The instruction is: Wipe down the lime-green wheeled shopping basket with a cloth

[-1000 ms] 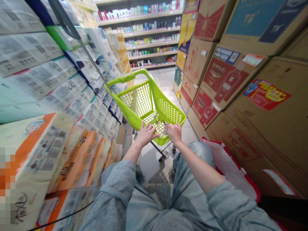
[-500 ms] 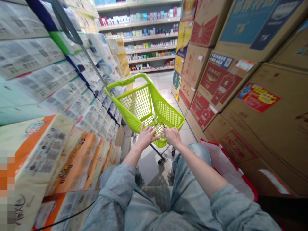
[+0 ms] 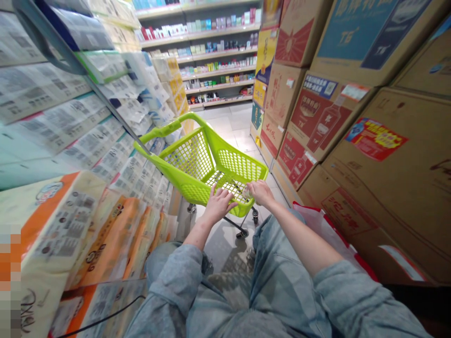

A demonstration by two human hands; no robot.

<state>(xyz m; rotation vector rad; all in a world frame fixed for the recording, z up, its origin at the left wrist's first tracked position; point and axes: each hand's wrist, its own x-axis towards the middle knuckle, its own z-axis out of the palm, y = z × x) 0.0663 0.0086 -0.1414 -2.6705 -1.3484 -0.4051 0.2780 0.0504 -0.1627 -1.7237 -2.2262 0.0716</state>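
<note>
A lime-green plastic shopping cart (image 3: 197, 164) stands in the aisle just ahead of me, its basket holding nothing I can see. My left hand (image 3: 218, 205) rests on the near rim of the basket, fingers curled over the edge. My right hand (image 3: 260, 191) grips the same rim a little to the right. Both forearms reach forward from grey sleeves. The cart's handle (image 3: 160, 131) is on the far left side, away from me, and its wheels (image 3: 243, 232) show below the basket.
Stacked tissue packs (image 3: 70, 220) fill shelves on the left. Cardboard boxes (image 3: 352, 141) are piled high on the right. A red-rimmed bag (image 3: 327, 225) sits by my right side. Tiled floor (image 3: 232, 126) runs ahead to product shelves (image 3: 211, 56).
The cart has swung, its far handle end moving left toward the tissue shelves. Both hands stayed on the near rim and shifted slightly right with it.
</note>
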